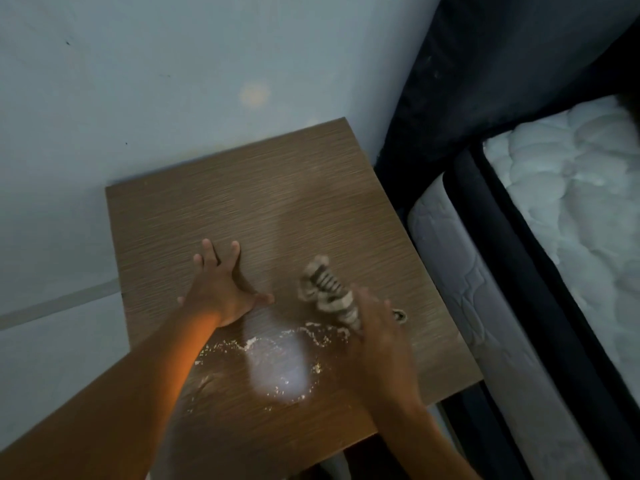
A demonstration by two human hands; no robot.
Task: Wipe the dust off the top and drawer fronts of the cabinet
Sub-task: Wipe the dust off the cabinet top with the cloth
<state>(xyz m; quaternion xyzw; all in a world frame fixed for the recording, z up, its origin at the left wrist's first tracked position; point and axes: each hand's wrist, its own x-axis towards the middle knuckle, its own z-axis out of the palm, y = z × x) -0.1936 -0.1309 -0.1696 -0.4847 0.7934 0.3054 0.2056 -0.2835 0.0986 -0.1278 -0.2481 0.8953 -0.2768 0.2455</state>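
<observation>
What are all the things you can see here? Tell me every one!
cabinet top: one, brown wood grain, against the wall in the middle
white dust: one scattered patch, white, near the cabinet's front edge
cloth: one, striped dark and pale, blurred, on the cabinet top in the right hand
wall: one, pale blue, behind the cabinet
mattress: one, white quilted, on the right
bed frame: one, dark, beside the cabinet
left hand: one, fingers spread flat on the cabinet top
right hand: one, blurred, gripping the cloth
</observation>
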